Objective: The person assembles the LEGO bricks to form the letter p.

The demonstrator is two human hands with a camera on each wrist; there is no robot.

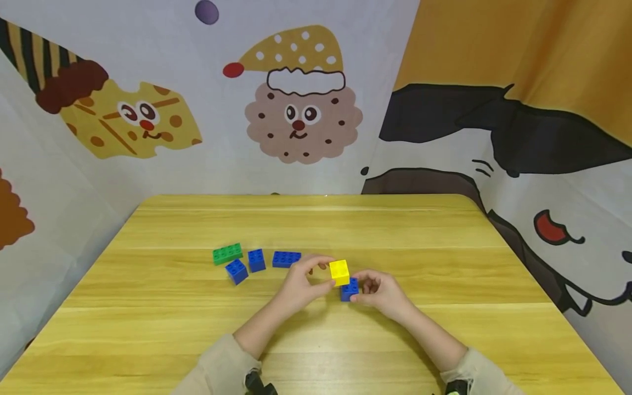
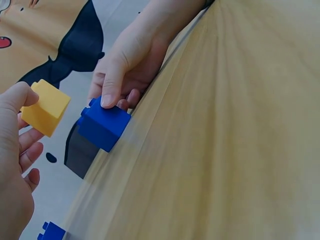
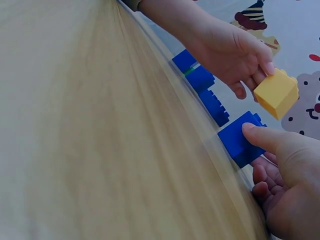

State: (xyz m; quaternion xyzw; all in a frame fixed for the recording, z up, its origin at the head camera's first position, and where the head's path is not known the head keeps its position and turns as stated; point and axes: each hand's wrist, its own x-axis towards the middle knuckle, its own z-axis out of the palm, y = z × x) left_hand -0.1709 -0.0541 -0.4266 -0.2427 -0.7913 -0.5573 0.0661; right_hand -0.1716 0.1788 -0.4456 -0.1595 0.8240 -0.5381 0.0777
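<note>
Between thumb and fingers my left hand [image 1: 302, 282] pinches a small yellow toy brick [image 1: 339, 272], its studs on the upper side. My right hand [image 1: 382, 293] grips a blue toy brick [image 1: 349, 289] by its side, thumb on the near face. The yellow brick is higher than the blue one and off to its left. Both wrist views show a gap between the yellow brick [image 2: 46, 107] and the blue brick [image 2: 103, 125]. In the right wrist view the blue brick [image 3: 242, 138] is at or just over the table; I cannot tell which.
Left of my hands on the wooden table [image 1: 316, 225] lie a long blue brick [image 1: 286, 259], a smaller blue brick [image 1: 257, 260], another blue brick [image 1: 237, 271] and a long green brick [image 1: 227, 253]. A cartoon-printed cloth [image 1: 197, 175] hangs behind the table.
</note>
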